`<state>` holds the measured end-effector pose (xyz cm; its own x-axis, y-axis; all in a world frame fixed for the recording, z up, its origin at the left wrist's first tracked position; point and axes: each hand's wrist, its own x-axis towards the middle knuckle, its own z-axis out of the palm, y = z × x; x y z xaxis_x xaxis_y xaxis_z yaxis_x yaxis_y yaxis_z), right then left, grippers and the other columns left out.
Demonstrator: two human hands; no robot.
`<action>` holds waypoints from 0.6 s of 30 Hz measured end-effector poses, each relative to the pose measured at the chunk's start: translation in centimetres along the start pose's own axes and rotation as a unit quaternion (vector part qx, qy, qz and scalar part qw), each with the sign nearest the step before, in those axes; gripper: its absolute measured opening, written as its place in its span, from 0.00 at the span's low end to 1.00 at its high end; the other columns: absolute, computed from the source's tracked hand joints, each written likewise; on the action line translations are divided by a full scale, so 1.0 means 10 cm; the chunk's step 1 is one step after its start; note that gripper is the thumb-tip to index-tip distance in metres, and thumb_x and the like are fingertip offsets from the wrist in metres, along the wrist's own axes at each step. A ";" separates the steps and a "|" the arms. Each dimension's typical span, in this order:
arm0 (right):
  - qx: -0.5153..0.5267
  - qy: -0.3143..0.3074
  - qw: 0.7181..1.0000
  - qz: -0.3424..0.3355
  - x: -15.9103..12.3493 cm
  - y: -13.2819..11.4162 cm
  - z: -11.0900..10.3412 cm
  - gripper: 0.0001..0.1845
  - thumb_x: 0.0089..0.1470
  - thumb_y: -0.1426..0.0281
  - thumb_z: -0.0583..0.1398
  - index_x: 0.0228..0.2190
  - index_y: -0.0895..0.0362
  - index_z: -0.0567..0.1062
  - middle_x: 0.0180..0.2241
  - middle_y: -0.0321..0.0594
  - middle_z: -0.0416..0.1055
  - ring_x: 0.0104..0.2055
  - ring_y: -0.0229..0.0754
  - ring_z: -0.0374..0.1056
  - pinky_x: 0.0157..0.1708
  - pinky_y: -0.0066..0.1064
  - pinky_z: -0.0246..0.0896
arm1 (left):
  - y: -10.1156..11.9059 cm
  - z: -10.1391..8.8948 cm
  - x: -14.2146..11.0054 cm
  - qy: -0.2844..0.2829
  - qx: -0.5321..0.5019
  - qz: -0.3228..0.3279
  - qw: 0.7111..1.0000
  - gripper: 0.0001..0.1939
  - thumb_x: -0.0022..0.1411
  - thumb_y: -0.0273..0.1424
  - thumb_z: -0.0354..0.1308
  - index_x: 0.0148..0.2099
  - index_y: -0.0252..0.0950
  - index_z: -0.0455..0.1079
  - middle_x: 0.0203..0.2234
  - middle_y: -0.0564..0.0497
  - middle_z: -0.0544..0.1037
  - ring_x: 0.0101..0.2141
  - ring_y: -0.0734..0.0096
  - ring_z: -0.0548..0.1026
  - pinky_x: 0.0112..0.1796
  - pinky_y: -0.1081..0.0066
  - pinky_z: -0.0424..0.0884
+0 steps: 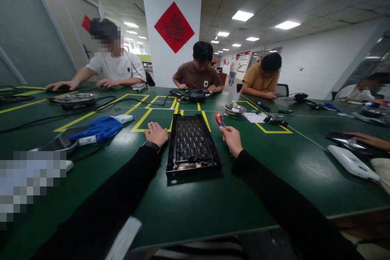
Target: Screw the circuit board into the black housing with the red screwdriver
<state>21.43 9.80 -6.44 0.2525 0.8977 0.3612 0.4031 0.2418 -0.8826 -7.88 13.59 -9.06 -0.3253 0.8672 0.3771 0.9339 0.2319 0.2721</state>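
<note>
A black rectangular casing lies on the green table in front of me, its open top showing rows of small fittings and a light strip at the near end. My left hand rests palm down at its left edge, fingers out and holding nothing. On the other side, my right hand is closed around a screwdriver with a red and black handle, the handle pointing up and away from me. The hand is beside the casing, not over it. The screwdriver's shaft is mostly hidden by my fingers.
Blue gloves lie at the left near black cables. Beyond my right hand are a round metal dish, white paper and small black parts. A white device lies at right. Several people sit around the table.
</note>
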 end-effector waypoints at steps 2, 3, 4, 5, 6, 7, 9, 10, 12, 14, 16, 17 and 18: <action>-0.039 -0.010 0.999 0.004 0.02 0.05 0.01 0.20 0.48 0.56 0.56 0.30 0.62 0.72 0.13 0.32 0.62 0.15 0.33 0.58 0.17 0.24 0.51 | -0.03 0.08 0.04 -0.065 0.025 0.000 0.998 0.32 0.62 0.37 0.35 0.61 0.17 0.50 0.60 0.30 0.50 0.61 0.49 0.46 0.56 0.51 0.44; -0.060 -0.014 0.998 0.005 0.03 0.06 0.01 0.20 0.48 0.57 0.56 0.31 0.62 0.72 0.14 0.33 0.63 0.16 0.34 0.59 0.18 0.24 0.52 | -0.03 0.09 0.06 -0.083 0.033 0.001 0.996 0.33 0.63 0.38 0.33 0.61 0.17 0.50 0.60 0.31 0.50 0.61 0.49 0.47 0.57 0.51 0.43; -0.081 -0.019 0.996 0.004 0.03 0.07 0.02 0.19 0.48 0.57 0.56 0.32 0.62 0.72 0.16 0.35 0.65 0.18 0.35 0.61 0.19 0.25 0.53 | -0.03 0.10 0.08 -0.094 0.039 0.000 0.995 0.33 0.63 0.39 0.32 0.62 0.18 0.48 0.61 0.31 0.49 0.61 0.50 0.46 0.57 0.51 0.42; -0.104 -0.022 0.994 0.003 0.04 0.08 0.03 0.19 0.49 0.58 0.56 0.33 0.62 0.73 0.18 0.36 0.68 0.20 0.36 0.63 0.21 0.25 0.55 | -0.02 0.09 0.08 -0.099 0.043 -0.003 0.994 0.34 0.63 0.40 0.32 0.62 0.18 0.47 0.61 0.32 0.48 0.61 0.50 0.46 0.57 0.50 0.42; -0.127 -0.026 0.992 0.000 0.05 0.08 0.04 0.18 0.49 0.59 0.56 0.34 0.61 0.73 0.20 0.38 0.70 0.22 0.37 0.65 0.23 0.26 0.56 | -0.02 0.08 0.08 -0.100 0.047 -0.007 0.994 0.34 0.63 0.40 0.31 0.62 0.19 0.47 0.61 0.32 0.47 0.61 0.49 0.45 0.56 0.48 0.41; -0.150 -0.030 0.988 -0.003 0.05 0.09 0.05 0.18 0.49 0.60 0.56 0.35 0.61 0.73 0.24 0.40 0.72 0.25 0.38 0.66 0.26 0.26 0.57 | -0.01 0.07 0.08 -0.098 0.050 -0.012 0.994 0.34 0.63 0.41 0.30 0.63 0.20 0.47 0.61 0.33 0.47 0.61 0.48 0.44 0.56 0.45 0.40; -0.196 -0.039 0.980 -0.010 0.06 0.09 0.06 0.16 0.48 0.62 0.57 0.35 0.60 0.74 0.29 0.43 0.73 0.31 0.40 0.68 0.31 0.27 0.57 | 0.00 0.06 0.07 -0.092 0.054 -0.025 0.994 0.34 0.63 0.41 0.29 0.63 0.22 0.48 0.61 0.34 0.47 0.61 0.46 0.42 0.54 0.42 0.39; -0.218 -0.045 0.975 -0.015 0.07 0.09 0.06 0.16 0.48 0.62 0.58 0.35 0.59 0.74 0.31 0.44 0.74 0.33 0.41 0.68 0.33 0.28 0.57 | 0.00 0.06 0.06 -0.089 0.055 -0.028 0.994 0.34 0.63 0.41 0.29 0.62 0.23 0.49 0.61 0.34 0.47 0.61 0.45 0.42 0.54 0.41 0.39; -0.254 -0.055 0.965 -0.025 0.08 0.09 0.05 0.15 0.48 0.62 0.58 0.36 0.59 0.74 0.34 0.46 0.74 0.37 0.44 0.68 0.37 0.30 0.56 | -0.01 0.06 0.06 -0.086 0.057 -0.022 0.994 0.34 0.62 0.41 0.30 0.62 0.22 0.50 0.61 0.32 0.48 0.61 0.44 0.43 0.54 0.41 0.39; -0.279 -0.063 0.958 -0.034 0.08 0.08 0.05 0.16 0.48 0.62 0.58 0.38 0.58 0.74 0.36 0.47 0.73 0.40 0.46 0.68 0.39 0.32 0.56 | -0.02 0.08 0.10 -0.084 0.058 -0.010 0.995 0.34 0.62 0.41 0.32 0.62 0.20 0.50 0.60 0.31 0.49 0.61 0.46 0.45 0.55 0.43 0.38; -0.296 -0.069 0.952 -0.041 0.07 0.08 0.04 0.17 0.49 0.63 0.58 0.39 0.58 0.73 0.36 0.48 0.73 0.40 0.47 0.67 0.39 0.32 0.56 | -0.03 0.10 0.17 -0.085 0.057 -0.004 0.995 0.35 0.62 0.41 0.33 0.61 0.19 0.50 0.60 0.31 0.50 0.61 0.47 0.46 0.56 0.46 0.37; -0.302 -0.073 0.950 -0.044 0.07 0.08 0.04 0.17 0.48 0.63 0.58 0.40 0.58 0.73 0.36 0.48 0.73 0.40 0.47 0.68 0.39 0.32 0.56 | -0.03 0.12 0.22 -0.087 0.055 -0.004 0.995 0.35 0.61 0.41 0.33 0.61 0.19 0.50 0.60 0.31 0.50 0.61 0.48 0.46 0.56 0.47 0.37; -0.306 -0.075 0.948 -0.046 0.06 0.08 0.04 0.17 0.48 0.64 0.59 0.41 0.58 0.73 0.36 0.48 0.73 0.40 0.46 0.68 0.39 0.32 0.56 | -0.04 0.13 0.26 -0.090 0.052 -0.005 0.995 0.35 0.61 0.41 0.34 0.62 0.18 0.49 0.60 0.32 0.50 0.61 0.48 0.45 0.56 0.48 0.37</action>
<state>21.57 10.68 -7.01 0.0812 0.9367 0.3406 0.8635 0.1046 -0.4934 -8.87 16.38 -9.36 -0.3119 0.9272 0.2075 0.9440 0.2777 0.1784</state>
